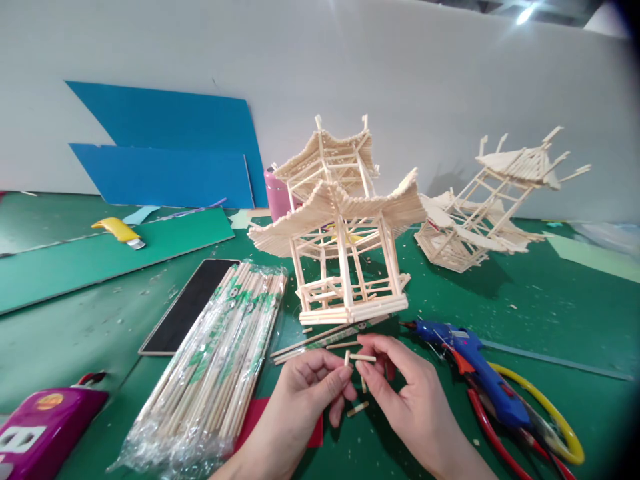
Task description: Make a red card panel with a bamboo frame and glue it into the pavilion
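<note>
Between the fingertips of my left hand is a short cut stick, held roughly upright. My right hand pinches another short stick, which lies level with its left end at or very near the first one. Whether the two are joined I cannot tell. Below my fingers a loose stick piece rests on the green table. Just beyond my hands stands a two-tiered pavilion model made of wooden sticks. Several long sticks and a paper wrapper lie at its front.
A bag of wrapped chopsticks overlaps a dark phone-like slab on the left. A blue glue gun lies over red-and-yellow-handled pliers at right. Behind are another stick model, a yellow cutter and blue boards.
</note>
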`<action>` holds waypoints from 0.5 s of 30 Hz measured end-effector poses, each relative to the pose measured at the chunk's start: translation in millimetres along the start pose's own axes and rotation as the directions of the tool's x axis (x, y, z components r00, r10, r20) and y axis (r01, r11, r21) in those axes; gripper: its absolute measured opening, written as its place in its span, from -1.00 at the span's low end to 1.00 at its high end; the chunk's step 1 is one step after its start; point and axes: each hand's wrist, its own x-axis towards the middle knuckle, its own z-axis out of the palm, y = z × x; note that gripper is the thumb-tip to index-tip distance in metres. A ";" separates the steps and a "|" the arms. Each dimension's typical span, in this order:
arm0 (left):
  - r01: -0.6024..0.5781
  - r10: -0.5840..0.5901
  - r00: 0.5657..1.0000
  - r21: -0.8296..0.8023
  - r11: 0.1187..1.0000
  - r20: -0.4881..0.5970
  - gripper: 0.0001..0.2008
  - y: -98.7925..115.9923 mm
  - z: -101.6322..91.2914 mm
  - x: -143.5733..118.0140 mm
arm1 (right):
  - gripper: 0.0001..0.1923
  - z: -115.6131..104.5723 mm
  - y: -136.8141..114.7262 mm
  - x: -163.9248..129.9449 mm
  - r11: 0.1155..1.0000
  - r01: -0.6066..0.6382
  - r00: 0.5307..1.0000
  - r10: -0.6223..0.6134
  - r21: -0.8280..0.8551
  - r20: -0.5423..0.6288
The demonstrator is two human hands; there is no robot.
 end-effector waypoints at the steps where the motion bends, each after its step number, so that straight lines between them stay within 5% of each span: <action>1: 0.001 -0.001 1.000 -0.004 1.000 0.004 -0.80 0.0 -0.1 0.0 | -0.80 0.0 0.1 -0.3 1.000 -0.006 1.000 0.006 -0.002 0.000; 15: -0.002 0.002 1.000 -0.010 1.000 0.023 -0.81 -3.2 -1.9 0.2 | -0.85 -1.6 -0.7 -0.6 1.000 -0.008 1.000 0.009 -0.024 0.019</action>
